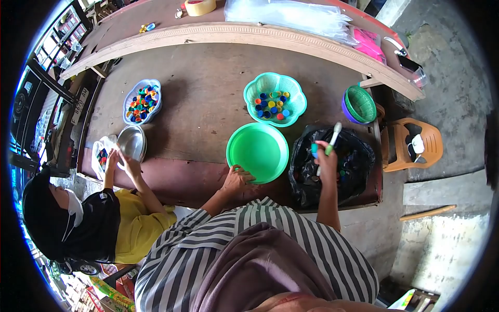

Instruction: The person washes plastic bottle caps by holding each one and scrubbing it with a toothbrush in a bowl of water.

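Observation:
A round, bright green basin (258, 151) stands near the table's front edge. My left hand (239, 179) is closed over its near-left rim, fingers curled onto the inside. Above an open black plastic bag (358, 156), my right hand (326, 160) grips a slim white stick with a green section (336, 134); its exact kind I cannot make out. A small blue cap (314, 149) shows at the fingertips of that hand. Several dark and coloured pieces lie dimly inside the bag. Behind the basin sits a turquoise basket (299, 106) with coloured bottle caps (271, 104).
A lavender basket (126, 104) of caps and metal bowls (139, 138) stand at left, where a co-worker (93, 218) handles a white bag (99, 148). Stacked green and purple baskets (360, 105) stand at right, near an orange chair (434, 143). A raised shelf (208, 34) crosses the back.

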Demonstrator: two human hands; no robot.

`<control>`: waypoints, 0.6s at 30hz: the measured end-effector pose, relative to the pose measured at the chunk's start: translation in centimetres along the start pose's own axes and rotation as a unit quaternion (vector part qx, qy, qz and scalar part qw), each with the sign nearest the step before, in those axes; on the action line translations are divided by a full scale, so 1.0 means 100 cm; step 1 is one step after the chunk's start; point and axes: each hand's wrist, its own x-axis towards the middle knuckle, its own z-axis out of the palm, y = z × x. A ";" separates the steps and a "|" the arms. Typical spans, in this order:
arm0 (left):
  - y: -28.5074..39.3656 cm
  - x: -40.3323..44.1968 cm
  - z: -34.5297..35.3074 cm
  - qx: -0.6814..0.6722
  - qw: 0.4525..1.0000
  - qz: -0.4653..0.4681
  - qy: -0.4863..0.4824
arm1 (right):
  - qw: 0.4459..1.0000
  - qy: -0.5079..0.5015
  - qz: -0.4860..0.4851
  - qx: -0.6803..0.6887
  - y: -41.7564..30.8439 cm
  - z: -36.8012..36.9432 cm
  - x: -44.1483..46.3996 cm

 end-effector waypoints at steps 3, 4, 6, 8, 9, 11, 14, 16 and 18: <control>0.014 0.001 -0.006 0.001 1.000 -0.006 0.019 | 0.996 -0.091 -0.018 0.008 0.021 0.050 0.005; 0.019 0.001 -0.008 0.006 1.000 -0.011 0.024 | 0.993 -0.116 -0.017 0.000 0.028 0.067 0.005; 0.020 0.000 -0.002 0.007 0.999 -0.019 0.030 | 0.985 -0.170 -0.019 -0.008 0.039 0.096 0.004; 0.022 -0.002 0.001 0.007 0.999 -0.026 0.035 | 0.975 -0.212 -0.039 -0.052 0.054 0.119 0.005; 0.022 -0.002 0.002 0.005 0.999 -0.028 0.039 | 0.975 -0.216 -0.033 -0.042 0.063 0.130 0.008; 0.024 -0.002 0.002 0.002 0.999 -0.031 0.043 | 0.969 -0.245 0.008 -0.018 0.073 0.144 0.011; 0.027 -0.002 0.000 -0.016 0.998 -0.045 0.038 | 0.964 -0.261 0.053 0.004 0.074 0.153 0.013; 0.031 0.001 -0.008 -0.034 0.998 -0.051 0.027 | 0.952 -0.295 0.082 -0.009 0.076 0.149 0.021; 0.044 0.005 -0.029 -0.034 0.999 -0.033 0.014 | 0.938 -0.328 0.113 -0.022 0.082 0.148 0.024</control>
